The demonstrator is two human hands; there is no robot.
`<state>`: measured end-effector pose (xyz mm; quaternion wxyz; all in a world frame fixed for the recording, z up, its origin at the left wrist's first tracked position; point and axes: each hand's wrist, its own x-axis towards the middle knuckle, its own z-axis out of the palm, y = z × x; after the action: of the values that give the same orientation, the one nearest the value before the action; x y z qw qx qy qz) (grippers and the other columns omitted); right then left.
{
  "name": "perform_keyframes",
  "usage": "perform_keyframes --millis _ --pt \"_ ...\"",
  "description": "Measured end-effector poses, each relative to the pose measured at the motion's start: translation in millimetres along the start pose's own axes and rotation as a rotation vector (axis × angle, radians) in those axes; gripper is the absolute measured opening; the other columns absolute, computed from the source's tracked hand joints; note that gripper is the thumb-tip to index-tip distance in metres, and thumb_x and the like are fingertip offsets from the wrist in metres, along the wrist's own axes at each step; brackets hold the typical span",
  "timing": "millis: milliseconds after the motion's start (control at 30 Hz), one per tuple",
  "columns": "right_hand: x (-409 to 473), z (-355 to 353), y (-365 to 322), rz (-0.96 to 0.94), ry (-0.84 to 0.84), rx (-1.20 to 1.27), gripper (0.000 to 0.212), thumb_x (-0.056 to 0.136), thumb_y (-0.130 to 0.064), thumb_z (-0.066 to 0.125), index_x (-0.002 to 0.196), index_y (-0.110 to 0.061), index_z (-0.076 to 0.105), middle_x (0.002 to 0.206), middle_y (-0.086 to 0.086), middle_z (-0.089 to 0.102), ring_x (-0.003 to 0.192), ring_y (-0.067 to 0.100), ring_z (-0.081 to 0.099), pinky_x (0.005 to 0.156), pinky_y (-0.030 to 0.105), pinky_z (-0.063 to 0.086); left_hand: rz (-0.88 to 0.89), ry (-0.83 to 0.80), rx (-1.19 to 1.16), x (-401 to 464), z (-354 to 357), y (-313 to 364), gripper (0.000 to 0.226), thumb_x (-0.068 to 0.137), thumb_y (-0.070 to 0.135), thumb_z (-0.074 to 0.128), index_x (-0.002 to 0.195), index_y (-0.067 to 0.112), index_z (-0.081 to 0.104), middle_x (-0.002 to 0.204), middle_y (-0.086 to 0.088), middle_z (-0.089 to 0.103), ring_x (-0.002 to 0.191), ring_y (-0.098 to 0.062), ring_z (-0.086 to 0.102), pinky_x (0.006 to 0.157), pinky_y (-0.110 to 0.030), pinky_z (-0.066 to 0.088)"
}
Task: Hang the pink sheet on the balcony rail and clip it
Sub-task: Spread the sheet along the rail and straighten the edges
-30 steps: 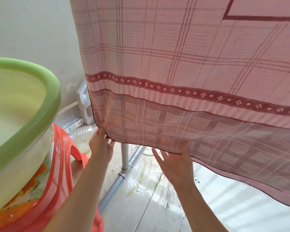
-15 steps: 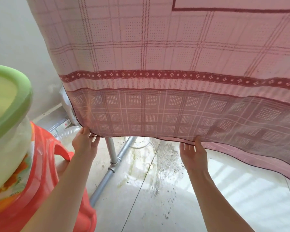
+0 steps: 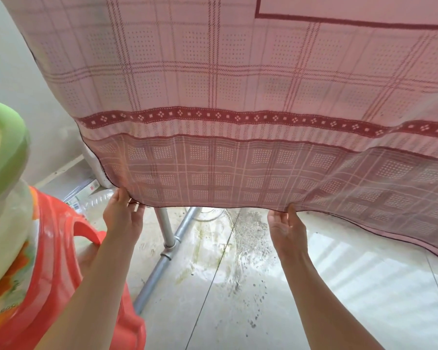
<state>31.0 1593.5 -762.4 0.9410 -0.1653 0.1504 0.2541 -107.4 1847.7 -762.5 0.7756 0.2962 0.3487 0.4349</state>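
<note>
Fingers (image 3: 290, 210) of right hand (image 3: 287, 229) moved further right along pink sheet (image 3: 238, 97) hem, left hand (image 3: 123, 215) unchanged

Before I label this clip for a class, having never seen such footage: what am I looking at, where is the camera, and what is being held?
The camera sits on a person's head, looking forward and down at two bare arms. The pink sheet hangs in front. The left hand pinches its bottom corner; the right hand grips the bottom hem further along. A metal pipe runs along the wet floor beneath. At left, a green-rimmed basin rests on a red stool.
</note>
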Motion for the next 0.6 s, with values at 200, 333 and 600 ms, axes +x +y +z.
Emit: perform_keyframes --millis 200,333,600 --pt "3 1 -3 -0.069 0.130 -0.449 0.027 0.088 -0.009 0.057 0.112 -0.022 0.058 0.105 -0.006 0.067 0.096 0.006 0.060 0.082 0.016 0.049 0.020 0.049 -0.028 4 4 2 0.029 0.095 0.004 0.041 0.069 0.015 0.048 0.061 0.006 0.045 0.059 -0.006 0.045 0.057 -0.019 0.048" --pt "0 1 5 -0.010 0.198 -0.535 0.026 0.081 -0.058 0.051 0.088 -0.034 0.053 0.090 -0.010 0.062 0.077 -0.003 0.057 0.077 0.018 0.047 0.059 0.125 0.014 9 6 1 0.036 0.093 0.002 0.038 0.060 0.017 0.035 0.039 0.012 0.035 0.044 -0.004 0.031 0.044 -0.015 0.032" --pt "-12 -16 -32 0.114 0.031 -0.277 0.013 0.084 -0.011 0.060 0.097 -0.011 0.060 0.109 0.003 0.060 0.108 0.019 0.056 0.095 0.040 0.042 -0.048 0.355 0.123 -23 2 -23 0.023 0.094 0.022 0.042 0.072 0.020 0.042 0.071 0.001 0.048 0.060 -0.011 0.049 0.059 -0.023 0.043"
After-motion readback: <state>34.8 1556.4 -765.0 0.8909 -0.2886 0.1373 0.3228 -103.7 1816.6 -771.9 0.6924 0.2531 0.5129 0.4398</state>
